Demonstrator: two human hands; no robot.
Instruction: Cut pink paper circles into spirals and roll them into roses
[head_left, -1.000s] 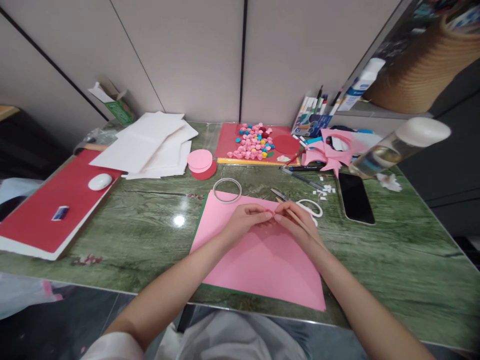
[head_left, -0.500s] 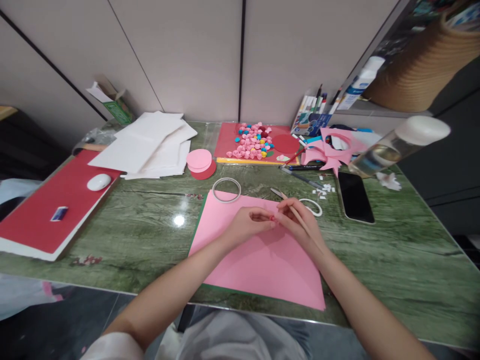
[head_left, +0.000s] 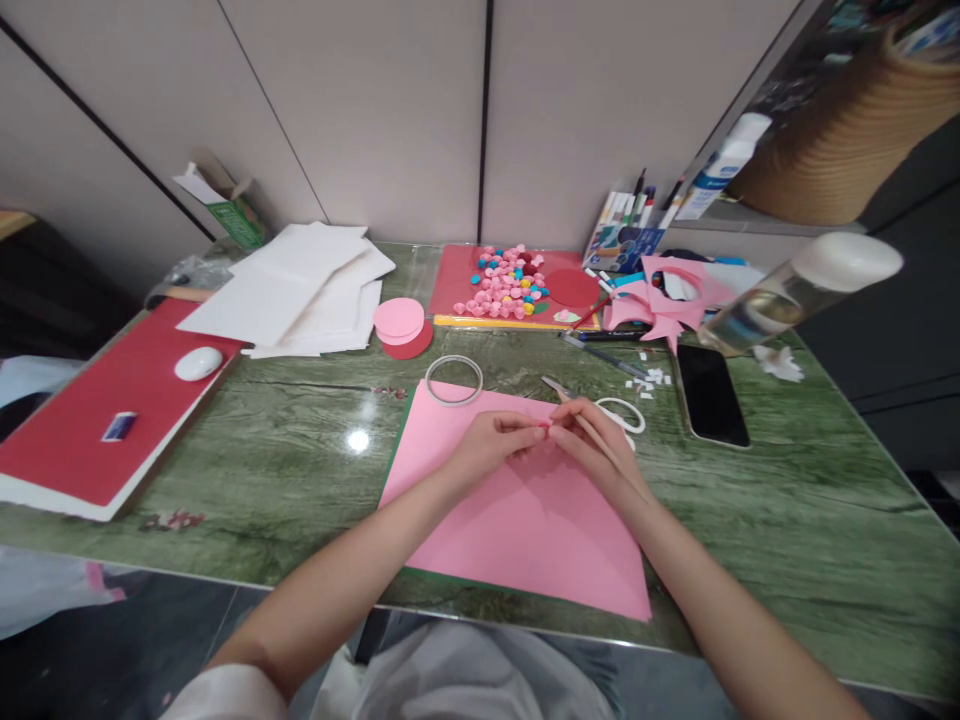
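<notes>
My left hand [head_left: 495, 444] and my right hand [head_left: 592, 440] meet above a pink sheet [head_left: 517, 530]. Between their fingertips they pinch a small pink paper piece [head_left: 545, 428], mostly covered by the fingers. A thin stick-like tool [head_left: 598, 438] lies across my right hand, its tip pointing up and left. White-handled scissors [head_left: 624, 414] rest just beyond the right hand. A ring [head_left: 453, 381] overlaps the sheet's top edge. Farther back, many small pink, blue and yellow paper pieces [head_left: 510, 285] lie on a red packet.
Pink and red discs [head_left: 399, 322], white papers [head_left: 300, 290] and a red board [head_left: 97, 400] with a mouse [head_left: 198, 364] are to the left. On the right are a phone [head_left: 711, 396], a bottle [head_left: 795, 290], pink scraps [head_left: 667, 295] and a marker box [head_left: 622, 240].
The fingertips of both hands have drawn closer around the small pink piece. My right hand has shifted slightly, showing more of the scissors' handles.
</notes>
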